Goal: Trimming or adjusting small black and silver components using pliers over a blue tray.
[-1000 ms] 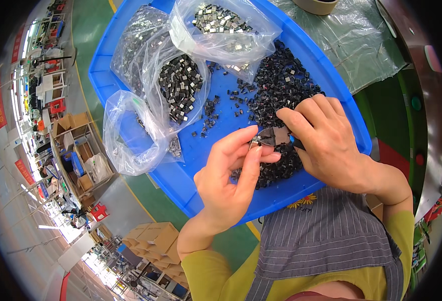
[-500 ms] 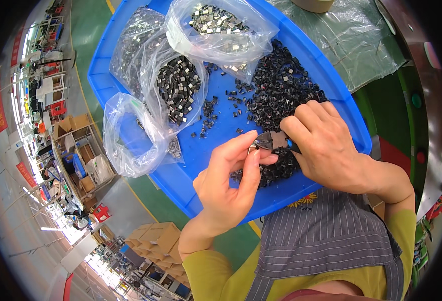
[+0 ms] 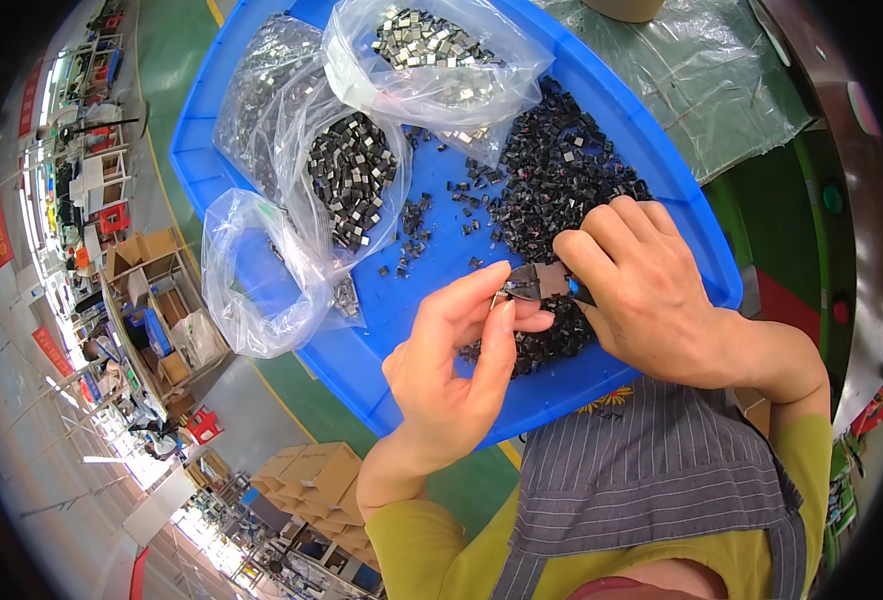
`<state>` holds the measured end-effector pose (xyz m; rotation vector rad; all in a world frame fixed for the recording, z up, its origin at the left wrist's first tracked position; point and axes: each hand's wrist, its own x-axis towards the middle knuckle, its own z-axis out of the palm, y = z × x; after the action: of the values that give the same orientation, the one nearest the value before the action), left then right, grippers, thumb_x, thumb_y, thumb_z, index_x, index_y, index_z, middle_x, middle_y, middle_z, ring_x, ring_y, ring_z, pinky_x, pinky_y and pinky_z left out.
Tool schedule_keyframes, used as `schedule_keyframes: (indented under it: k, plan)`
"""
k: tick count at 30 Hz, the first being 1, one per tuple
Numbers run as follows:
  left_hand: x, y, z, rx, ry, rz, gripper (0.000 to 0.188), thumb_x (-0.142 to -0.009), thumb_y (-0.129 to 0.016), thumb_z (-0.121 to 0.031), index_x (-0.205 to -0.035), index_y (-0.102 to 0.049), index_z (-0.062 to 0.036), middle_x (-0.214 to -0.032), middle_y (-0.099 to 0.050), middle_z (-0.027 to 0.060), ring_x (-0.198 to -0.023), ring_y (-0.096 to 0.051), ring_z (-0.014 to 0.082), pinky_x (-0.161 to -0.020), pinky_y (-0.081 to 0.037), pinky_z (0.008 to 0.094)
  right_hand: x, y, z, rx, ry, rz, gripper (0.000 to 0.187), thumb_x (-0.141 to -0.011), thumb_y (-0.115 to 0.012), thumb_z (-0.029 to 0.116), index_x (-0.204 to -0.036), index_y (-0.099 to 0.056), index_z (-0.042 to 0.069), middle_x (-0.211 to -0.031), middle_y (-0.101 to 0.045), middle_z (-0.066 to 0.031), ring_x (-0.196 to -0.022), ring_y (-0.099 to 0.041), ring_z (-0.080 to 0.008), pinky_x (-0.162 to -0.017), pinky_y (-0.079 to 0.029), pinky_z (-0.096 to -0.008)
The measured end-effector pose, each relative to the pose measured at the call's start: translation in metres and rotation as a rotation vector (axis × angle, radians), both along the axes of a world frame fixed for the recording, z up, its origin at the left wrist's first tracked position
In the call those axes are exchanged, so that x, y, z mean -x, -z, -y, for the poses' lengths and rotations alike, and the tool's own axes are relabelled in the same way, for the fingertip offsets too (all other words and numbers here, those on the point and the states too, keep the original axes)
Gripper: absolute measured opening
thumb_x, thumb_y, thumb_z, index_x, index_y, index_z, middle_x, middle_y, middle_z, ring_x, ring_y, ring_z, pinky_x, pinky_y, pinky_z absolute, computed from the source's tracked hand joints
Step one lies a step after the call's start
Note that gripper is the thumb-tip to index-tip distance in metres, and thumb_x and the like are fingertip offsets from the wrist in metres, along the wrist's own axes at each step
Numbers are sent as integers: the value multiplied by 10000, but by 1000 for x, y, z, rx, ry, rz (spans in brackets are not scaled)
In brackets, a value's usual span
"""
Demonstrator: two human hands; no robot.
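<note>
My right hand is closed round the handles of a pair of cutting pliers, whose jaws point left. Pinched between thumb and index finger of my left hand is a small metal part, right at the plier jaws. The fingertips partly hide it, and I cannot tell whether the jaws touch it. Below both hands lies a heap of small black parts in a blue tray. Loose black pieces are scattered beside the heap.
Clear plastic bags stand in the tray's left half, one holding silvery parts, another dark metal-faced parts. An empty-looking bag sits at the left rim. A tape roll rests on plastic sheeting. Cardboard boxes are stacked behind.
Both hands, with the pliers and the small part, stay almost in place. The tray and bags appear shifted very slightly left in view.
</note>
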<state>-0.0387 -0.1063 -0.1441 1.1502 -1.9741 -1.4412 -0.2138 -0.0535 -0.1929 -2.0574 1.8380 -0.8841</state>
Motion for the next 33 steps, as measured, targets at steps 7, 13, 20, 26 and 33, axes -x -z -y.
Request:
schedule_keyframes:
  k: [7, 13, 20, 26, 33]
  plan:
    - [-1, 0, -1, 32, 24, 10, 237, -947, -461, 46, -1183, -483, 56, -903, -681, 184, -822, -703, 239, -718, -551, 272, 1, -2, -3, -37, -33, -16, 149, -717, -604, 60, -823, -499, 68, -758, -454, -81, -716, -485, -252, -647, -370, -364]
    - [-1, 3, 1, 52, 17, -36, 232, -927, -490, 64, -1160, -490, 57, -897, -681, 168, -826, -705, 223, -692, -556, 267, 1, -5, -4, -128, -101, 102, 178, -717, -629, 47, -829, -491, 53, -756, -500, -95, -721, -535, -276, -641, -410, -386]
    - [-3, 3, 4, -104, 9, -152, 229, -930, -494, 63, -1159, -492, 66, -886, -681, 156, -813, -707, 214, -690, -554, 262, 6, -8, -4, -292, -186, 302, 265, -720, -708, 101, -862, -493, 41, -775, -550, -115, -746, -582, -308, -658, -451, -417]
    - [-4, 3, 6, -162, -2, -145, 239, -927, -503, 63, -1165, -493, 63, -893, -684, 153, -816, -707, 214, -695, -557, 265, 6, -6, -3, -198, -139, 209, 270, -715, -701, 100, -897, -509, 47, -810, -517, -99, -781, -541, -289, -679, -419, -395]
    - [0, 0, 0, -87, -1, -50, 244, -961, -459, 12, -1201, -457, 55, -917, -674, 196, -820, -698, 252, -735, -543, 277, 0, -3, -1, -35, -22, 30, 219, -691, -650, 58, -863, -515, 64, -790, -472, -86, -758, -498, -264, -678, -387, -377]
